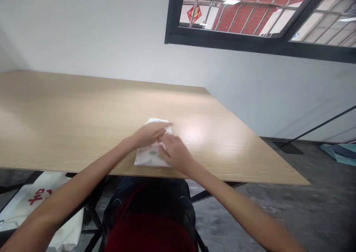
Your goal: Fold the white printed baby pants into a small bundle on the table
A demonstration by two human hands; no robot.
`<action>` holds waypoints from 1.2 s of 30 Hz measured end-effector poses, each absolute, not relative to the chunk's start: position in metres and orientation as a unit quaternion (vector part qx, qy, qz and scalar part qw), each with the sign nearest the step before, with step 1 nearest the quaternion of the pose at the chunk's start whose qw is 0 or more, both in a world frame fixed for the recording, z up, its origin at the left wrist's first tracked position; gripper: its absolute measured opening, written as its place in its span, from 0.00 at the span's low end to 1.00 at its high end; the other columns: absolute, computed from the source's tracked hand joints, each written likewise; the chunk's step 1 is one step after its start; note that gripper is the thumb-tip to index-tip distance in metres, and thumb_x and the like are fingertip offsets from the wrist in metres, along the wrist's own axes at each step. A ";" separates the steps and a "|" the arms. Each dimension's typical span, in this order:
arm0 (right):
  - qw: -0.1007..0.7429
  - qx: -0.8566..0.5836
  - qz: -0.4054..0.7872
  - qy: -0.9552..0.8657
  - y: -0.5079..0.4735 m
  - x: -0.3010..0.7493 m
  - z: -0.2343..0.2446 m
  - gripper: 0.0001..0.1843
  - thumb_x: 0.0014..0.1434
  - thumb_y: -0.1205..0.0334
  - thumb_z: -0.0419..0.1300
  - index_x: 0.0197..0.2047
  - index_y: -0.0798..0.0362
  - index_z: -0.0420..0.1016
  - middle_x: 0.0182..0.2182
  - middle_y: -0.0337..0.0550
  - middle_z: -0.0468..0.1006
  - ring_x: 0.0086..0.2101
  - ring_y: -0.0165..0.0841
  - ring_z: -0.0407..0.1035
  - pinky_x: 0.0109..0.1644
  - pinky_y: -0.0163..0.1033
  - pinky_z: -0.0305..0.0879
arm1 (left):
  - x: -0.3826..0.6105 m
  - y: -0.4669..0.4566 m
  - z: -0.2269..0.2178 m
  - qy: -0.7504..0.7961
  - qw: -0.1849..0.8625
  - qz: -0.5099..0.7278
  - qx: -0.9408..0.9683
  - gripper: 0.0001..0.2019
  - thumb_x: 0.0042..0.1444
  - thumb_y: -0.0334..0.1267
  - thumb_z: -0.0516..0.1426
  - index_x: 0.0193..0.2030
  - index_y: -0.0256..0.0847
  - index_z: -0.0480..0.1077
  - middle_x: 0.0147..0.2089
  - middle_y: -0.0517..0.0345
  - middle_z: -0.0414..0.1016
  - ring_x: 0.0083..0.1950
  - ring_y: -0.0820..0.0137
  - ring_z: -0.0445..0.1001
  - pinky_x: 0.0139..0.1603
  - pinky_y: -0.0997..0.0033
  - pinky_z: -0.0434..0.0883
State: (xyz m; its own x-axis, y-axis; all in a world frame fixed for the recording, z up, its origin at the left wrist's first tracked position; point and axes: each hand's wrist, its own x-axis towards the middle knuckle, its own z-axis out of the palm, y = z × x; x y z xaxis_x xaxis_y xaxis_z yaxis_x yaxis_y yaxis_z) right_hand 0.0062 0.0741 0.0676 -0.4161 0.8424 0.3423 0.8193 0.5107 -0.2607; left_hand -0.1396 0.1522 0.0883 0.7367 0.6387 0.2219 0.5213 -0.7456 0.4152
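A folded cloth [151,157] lies on the near part of the tabletop [69,122]. The left hand [148,135] is on the far side of the cloth and the right hand [176,153] is on the near right side, and both hands touch it. A cloth bag [36,200] is down below the near left edge of the tabletop, the floor [250,211] is down on the right, and behind the tabletop is a wall [83,29] with a window [222,40] high up on the right.
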 end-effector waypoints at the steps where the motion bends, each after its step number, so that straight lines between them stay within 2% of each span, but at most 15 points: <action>1: 0.206 -0.465 0.022 -0.861 0.057 0.005 0.060 0.14 0.60 0.62 0.44 0.41 0.56 0.68 0.39 0.47 0.70 0.41 0.33 0.62 0.47 0.41 0.58 | -0.138 0.154 0.084 0.265 0.167 0.122 0.942 0.20 0.65 0.42 0.38 0.61 0.46 0.58 0.62 0.58 0.61 0.64 0.70 0.57 0.65 0.59 0.47; 3: 0.209 -0.431 0.010 -0.878 0.027 0.004 0.049 0.12 0.59 0.63 0.46 0.40 0.56 0.68 0.37 0.45 0.70 0.39 0.32 0.61 0.46 0.40 0.58 | -0.135 0.162 0.078 0.256 0.130 0.051 0.956 0.20 0.65 0.44 0.40 0.61 0.51 0.58 0.65 0.59 0.57 0.66 0.65 0.51 0.66 0.50 0.39; 5: 0.224 -0.419 0.015 -0.880 0.009 0.008 0.046 0.12 0.58 0.65 0.48 0.43 0.55 0.67 0.39 0.44 0.70 0.40 0.32 0.60 0.47 0.40 0.59 | -0.136 0.171 0.077 0.346 0.060 0.057 0.935 0.21 0.64 0.44 0.42 0.63 0.48 0.54 0.68 0.55 0.49 0.69 0.56 0.42 0.64 0.43 0.36; 8: 0.221 -0.390 0.060 -0.892 0.007 0.022 0.052 0.17 0.55 0.61 0.52 0.48 0.53 0.66 0.44 0.44 0.69 0.45 0.31 0.60 0.53 0.42 0.59 | -0.147 0.167 0.081 0.421 -0.005 0.112 0.900 0.26 0.62 0.40 0.46 0.66 0.44 0.46 0.70 0.51 0.41 0.69 0.52 0.36 0.64 0.42 0.35; 10: 0.192 -0.372 0.062 -0.906 0.017 0.033 0.057 0.25 0.53 0.57 0.56 0.55 0.50 0.61 0.50 0.44 0.65 0.52 0.34 0.57 0.60 0.47 0.54 | -0.162 0.148 0.083 0.382 0.044 0.107 0.917 0.25 0.62 0.39 0.47 0.66 0.47 0.47 0.69 0.56 0.46 0.69 0.59 0.42 0.66 0.50 0.38; 13: 0.162 -0.365 0.058 -0.915 0.032 0.047 0.053 0.35 0.49 0.55 0.60 0.60 0.52 0.55 0.57 0.47 0.59 0.59 0.36 0.50 0.65 0.48 0.51 | -0.192 0.111 0.080 0.339 0.208 0.046 0.916 0.25 0.61 0.49 0.47 0.64 0.51 0.52 0.66 0.60 0.53 0.67 0.64 0.49 0.66 0.58 0.45; 16: 0.199 -0.369 0.080 -0.904 0.029 0.055 0.045 0.27 0.53 0.61 0.58 0.55 0.56 0.60 0.54 0.49 0.62 0.57 0.32 0.56 0.59 0.40 0.61 | -0.216 0.081 0.072 0.314 0.294 0.041 0.902 0.37 0.49 0.54 0.58 0.65 0.53 0.50 0.68 0.59 0.48 0.69 0.61 0.44 0.66 0.55 0.44; 19: 0.256 -0.368 0.123 -0.885 0.012 0.058 0.043 0.15 0.56 0.68 0.51 0.48 0.53 0.66 0.49 0.45 0.68 0.51 0.27 0.62 0.55 0.35 0.64 | -0.227 0.060 0.069 0.290 0.317 0.054 0.901 0.43 0.42 0.51 0.63 0.64 0.55 0.50 0.67 0.58 0.51 0.68 0.59 0.46 0.67 0.51 0.40; 23: 0.323 -0.465 0.241 -0.788 0.006 0.051 0.053 0.11 0.60 0.58 0.49 0.42 0.53 0.68 0.37 0.40 0.73 0.38 0.24 0.68 0.41 0.30 0.65 | -0.224 0.045 0.072 0.318 0.368 0.081 0.870 0.45 0.42 0.45 0.65 0.65 0.53 0.48 0.67 0.59 0.51 0.68 0.59 0.46 0.66 0.53 0.46; 26: 0.349 -0.567 0.275 -0.694 0.024 0.039 0.062 0.19 0.61 0.48 0.45 0.38 0.55 0.67 0.28 0.38 0.70 0.29 0.24 0.64 0.32 0.29 0.59 | -0.210 0.050 0.070 0.369 0.438 0.168 0.803 0.33 0.49 0.47 0.60 0.62 0.46 0.57 0.62 0.56 0.62 0.61 0.59 0.60 0.61 0.59 0.58; 28: 0.360 -0.607 0.272 -0.654 0.043 0.029 0.068 0.22 0.60 0.45 0.43 0.34 0.55 0.64 0.25 0.37 0.67 0.27 0.25 0.62 0.30 0.30 0.56 | -0.197 0.059 0.066 0.442 0.449 0.243 0.738 0.22 0.56 0.51 0.52 0.52 0.39 0.67 0.53 0.53 0.70 0.53 0.60 0.68 0.55 0.60 0.65; 30: 0.349 -0.639 0.256 -0.637 0.060 0.019 0.071 0.22 0.61 0.45 0.40 0.34 0.55 0.64 0.24 0.37 0.66 0.26 0.26 0.62 0.30 0.31 0.56 | -0.181 0.068 0.060 0.533 0.405 0.300 0.680 0.22 0.59 0.52 0.46 0.44 0.36 0.70 0.45 0.51 0.74 0.46 0.59 0.71 0.49 0.59 0.68; 32: 0.330 -0.671 0.196 -0.634 0.071 0.008 0.072 0.21 0.62 0.51 0.40 0.43 0.54 0.66 0.32 0.42 0.69 0.29 0.28 0.64 0.33 0.34 0.60 | -0.165 0.075 0.055 0.598 0.322 0.352 0.644 0.21 0.58 0.50 0.48 0.47 0.35 0.66 0.43 0.49 0.73 0.45 0.59 0.71 0.46 0.58 0.69; 34: 0.330 -0.685 0.085 -0.644 0.074 -0.002 0.069 0.22 0.62 0.57 0.40 0.56 0.54 0.60 0.46 0.51 0.66 0.40 0.34 0.66 0.42 0.40 0.64 | -0.153 0.078 0.050 0.612 0.204 0.409 0.646 0.24 0.58 0.46 0.49 0.58 0.33 0.57 0.52 0.43 0.67 0.52 0.59 0.67 0.50 0.56 0.67; 36: 0.326 -0.653 -0.022 -0.683 0.072 -0.009 0.063 0.25 0.62 0.60 0.39 0.61 0.51 0.54 0.57 0.52 0.57 0.53 0.40 0.58 0.55 0.51 0.57 | -0.147 0.076 0.046 0.587 0.071 0.417 0.691 0.27 0.59 0.43 0.49 0.64 0.37 0.50 0.62 0.39 0.54 0.62 0.56 0.57 0.58 0.51 0.59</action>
